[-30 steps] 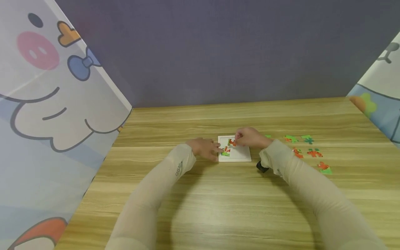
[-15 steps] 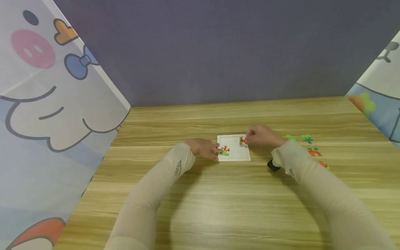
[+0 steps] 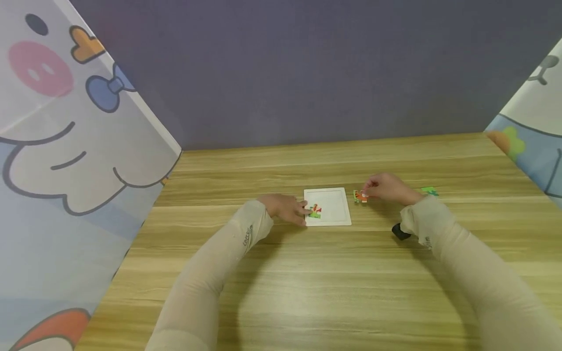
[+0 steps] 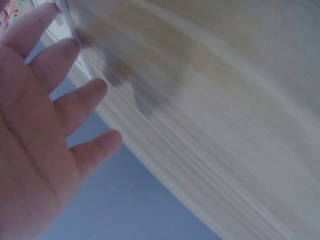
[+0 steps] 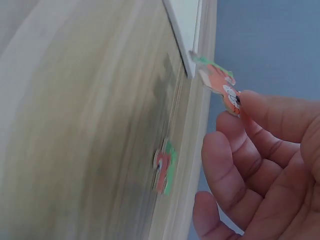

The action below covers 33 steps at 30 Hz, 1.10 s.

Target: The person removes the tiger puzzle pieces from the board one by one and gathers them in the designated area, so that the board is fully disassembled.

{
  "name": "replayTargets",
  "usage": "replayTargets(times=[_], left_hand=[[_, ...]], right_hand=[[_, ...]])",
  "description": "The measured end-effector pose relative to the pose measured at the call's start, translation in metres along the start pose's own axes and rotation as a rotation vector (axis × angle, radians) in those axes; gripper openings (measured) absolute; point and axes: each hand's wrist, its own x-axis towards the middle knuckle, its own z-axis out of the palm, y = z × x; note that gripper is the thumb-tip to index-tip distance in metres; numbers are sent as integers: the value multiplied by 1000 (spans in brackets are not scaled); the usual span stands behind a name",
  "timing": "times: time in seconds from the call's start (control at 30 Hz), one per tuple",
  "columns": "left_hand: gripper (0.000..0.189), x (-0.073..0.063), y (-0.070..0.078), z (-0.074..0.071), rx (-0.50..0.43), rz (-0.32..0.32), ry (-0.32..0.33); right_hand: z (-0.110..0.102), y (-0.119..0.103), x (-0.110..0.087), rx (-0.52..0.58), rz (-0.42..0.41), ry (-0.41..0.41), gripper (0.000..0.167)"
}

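Note:
In the head view my right hand is just right of a white puzzle tray. Its thumb and fingers pinch a jigsaw piece, orange with a green edge; the right wrist view shows the piece tilted above the table. One green and red jigsaw piece lies in the tray's left part. My left hand rests at the tray's left edge, one fingertip right at that piece. Spread, lightly bent fingers show on the left hand in the left wrist view.
Another orange and green piece lies on the table below the right hand. A green piece shows behind the right wrist, and the sleeve covers the table there. A grey wall rises behind the wooden table.
My right hand has moved right with the pinched jigsaw piece, from over the tray to beyond its right edge. The left hand has stayed at the tray. The right arm now covers the loose pieces.

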Motion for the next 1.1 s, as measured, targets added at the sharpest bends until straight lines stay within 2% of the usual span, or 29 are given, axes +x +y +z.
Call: replayTargets(times=[0.23,0.4,0.5,0.7,0.8,1.1], left_hand=[[57,-1,1,0,34,-8,12],[58,-2,1,1,-14,-12,11],[60,-2,1,1,-40,-8,4],[61,-1,3,0,-25,-10,-16],[61,-2,4,0,-57,-11,-14],[60,-1,4,0,-122,9,-16]], right_hand=[[-8,9,-7,-3,20,1,18],[-13,17,-12,-23,22,-1,16],[-13,21,-17,14,46,-13,15],[-14,25,-23,101,102,-65,17],[-14,28,-25,129,114,-86,17],[-19,26,-34,128,152,-106,22]])
